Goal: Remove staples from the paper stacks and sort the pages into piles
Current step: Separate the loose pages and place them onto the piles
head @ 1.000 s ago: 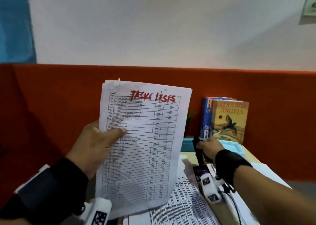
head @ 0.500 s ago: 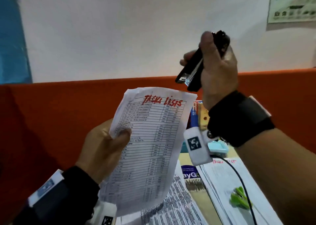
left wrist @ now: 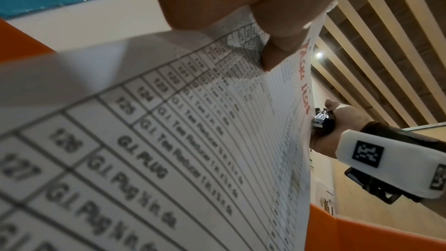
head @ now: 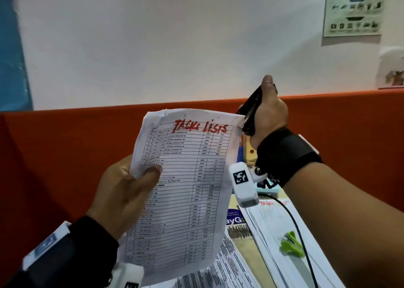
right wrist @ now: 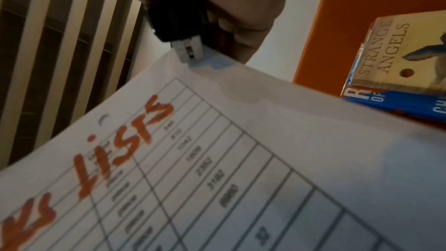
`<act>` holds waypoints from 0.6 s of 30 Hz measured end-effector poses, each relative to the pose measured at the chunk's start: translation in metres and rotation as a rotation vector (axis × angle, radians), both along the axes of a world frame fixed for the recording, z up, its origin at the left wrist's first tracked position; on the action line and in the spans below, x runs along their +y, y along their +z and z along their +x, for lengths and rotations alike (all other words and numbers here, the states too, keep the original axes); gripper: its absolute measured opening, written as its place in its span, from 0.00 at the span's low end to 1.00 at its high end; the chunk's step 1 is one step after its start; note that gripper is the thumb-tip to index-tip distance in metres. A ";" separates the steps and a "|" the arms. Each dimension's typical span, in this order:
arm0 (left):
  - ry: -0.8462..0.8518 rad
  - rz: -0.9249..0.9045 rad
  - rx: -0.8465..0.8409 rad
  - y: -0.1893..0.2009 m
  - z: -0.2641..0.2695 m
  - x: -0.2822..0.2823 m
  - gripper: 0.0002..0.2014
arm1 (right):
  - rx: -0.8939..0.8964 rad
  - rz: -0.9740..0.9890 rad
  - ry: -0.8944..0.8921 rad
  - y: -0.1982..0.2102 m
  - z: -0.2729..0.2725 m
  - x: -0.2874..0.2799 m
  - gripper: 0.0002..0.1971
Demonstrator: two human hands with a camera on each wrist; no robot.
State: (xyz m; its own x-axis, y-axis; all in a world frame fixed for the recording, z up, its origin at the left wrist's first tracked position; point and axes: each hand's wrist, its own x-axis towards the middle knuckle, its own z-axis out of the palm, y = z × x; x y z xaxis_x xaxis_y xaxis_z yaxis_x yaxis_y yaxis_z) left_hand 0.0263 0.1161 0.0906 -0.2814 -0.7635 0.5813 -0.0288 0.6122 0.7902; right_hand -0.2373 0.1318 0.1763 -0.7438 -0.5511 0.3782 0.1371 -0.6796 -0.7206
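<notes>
My left hand (head: 124, 191) holds up a white paper stack (head: 185, 189) headed "TASKS LISTS" in red, thumb pinched on its left edge. In the left wrist view the thumb (left wrist: 277, 52) presses the printed page (left wrist: 169, 140). My right hand (head: 269, 112) grips a black stapler (head: 251, 110) at the stack's top right corner. The right wrist view shows the stapler's metal tip (right wrist: 187, 51) touching the corner of the page (right wrist: 217, 159). No staple is discernible.
An orange partition (head: 65, 156) stands behind the desk. More printed sheets (head: 277, 226) lie on the desk at lower right, with a green clip (head: 291, 246) on them. Books (right wrist: 398, 64) lean against the partition, and a light-blue tray (head: 269, 188) shows behind my right wrist.
My right hand took the black stapler from the desk, raised it high, then lowered it to the stack's top right corner. The left hand kept holding the stack up.
</notes>
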 end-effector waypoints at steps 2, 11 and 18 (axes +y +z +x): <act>0.021 0.003 0.000 -0.001 -0.002 0.000 0.09 | -0.032 0.016 0.033 0.002 0.001 0.000 0.31; -0.006 -0.018 0.013 -0.005 -0.001 0.003 0.10 | -0.052 0.098 0.014 0.004 0.003 -0.005 0.27; 0.043 -0.014 -0.023 -0.006 -0.003 0.009 0.07 | 0.002 0.171 -0.013 0.005 0.001 -0.021 0.25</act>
State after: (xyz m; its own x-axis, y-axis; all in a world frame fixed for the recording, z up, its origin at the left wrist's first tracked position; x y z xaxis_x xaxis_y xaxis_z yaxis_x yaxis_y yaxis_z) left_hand 0.0237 0.1251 0.0850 -0.2616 -0.7671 0.5857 -0.0731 0.6208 0.7805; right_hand -0.2364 0.1106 0.1813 -0.7506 -0.5980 0.2811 0.1280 -0.5490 -0.8260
